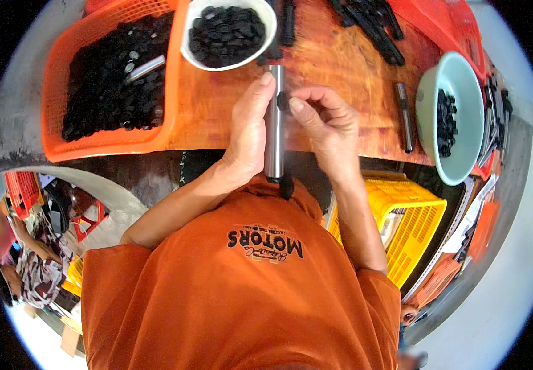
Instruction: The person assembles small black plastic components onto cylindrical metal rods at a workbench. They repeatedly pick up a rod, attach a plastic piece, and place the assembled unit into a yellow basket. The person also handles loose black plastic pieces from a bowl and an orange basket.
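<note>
A silver metal tube [275, 139] stands lengthwise in front of my chest, over the near edge of the wooden table. Its side rests against the palm of my left hand [246, 129], which is closed on it with the thumb lying along the upper part. At the tube's right side, my right hand [333, 132] pinches a small black piece [283, 101] between thumb and forefinger, against the metal. The other right fingers are curled in. Dark thread shows at the tube's lower end. Just beyond its upper end lie black parts, partly hidden.
An orange basket [109, 150] of small black pieces sits left, beside a white bowl [271, 24] of similar pieces. Right are a dark tube [405, 117], a pale green bowl [462, 157] and black tubes [374, 34]. A yellow crate [417, 246] stands below; another person [41, 268] is lower left.
</note>
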{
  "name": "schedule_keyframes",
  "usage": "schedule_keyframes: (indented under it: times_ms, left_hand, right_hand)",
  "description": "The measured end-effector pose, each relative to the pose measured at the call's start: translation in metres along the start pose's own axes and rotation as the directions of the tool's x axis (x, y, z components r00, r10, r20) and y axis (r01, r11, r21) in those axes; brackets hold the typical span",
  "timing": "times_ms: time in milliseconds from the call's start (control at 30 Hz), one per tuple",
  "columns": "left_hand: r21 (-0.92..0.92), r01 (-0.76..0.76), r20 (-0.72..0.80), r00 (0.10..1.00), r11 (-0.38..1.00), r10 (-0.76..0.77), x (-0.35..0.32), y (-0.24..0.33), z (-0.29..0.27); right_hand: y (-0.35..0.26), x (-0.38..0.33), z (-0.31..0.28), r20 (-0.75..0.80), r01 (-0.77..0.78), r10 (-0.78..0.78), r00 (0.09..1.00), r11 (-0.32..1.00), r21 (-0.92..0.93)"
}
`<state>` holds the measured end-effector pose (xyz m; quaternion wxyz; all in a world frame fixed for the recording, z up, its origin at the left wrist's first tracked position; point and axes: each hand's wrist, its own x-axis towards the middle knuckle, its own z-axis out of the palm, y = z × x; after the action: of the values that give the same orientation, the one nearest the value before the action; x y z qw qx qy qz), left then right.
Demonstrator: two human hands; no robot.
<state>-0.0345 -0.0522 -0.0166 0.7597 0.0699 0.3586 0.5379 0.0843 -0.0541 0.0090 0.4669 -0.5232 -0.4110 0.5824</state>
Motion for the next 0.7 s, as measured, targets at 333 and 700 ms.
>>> schedule_keyframes:
  times_ms: [333, 700]
  left_hand:
    - [0.373, -0.14, -0.008, 0.988, 0.917, 0.154, 0.001, -0.027, 0.01]
    - [0.353, -0.138, 0.057, 0.99, 0.925, 0.126, 0.002, -0.034, 0.025]
  right_hand:
    - [0.026, -0.026, -0.018, -0.137, 0.271, -0.314, 0.939, 0.925, -0.267]
    - [0.026, -0.034, -0.027, -0.228, 0.27, -0.298, 0.927, 0.951, -0.149]
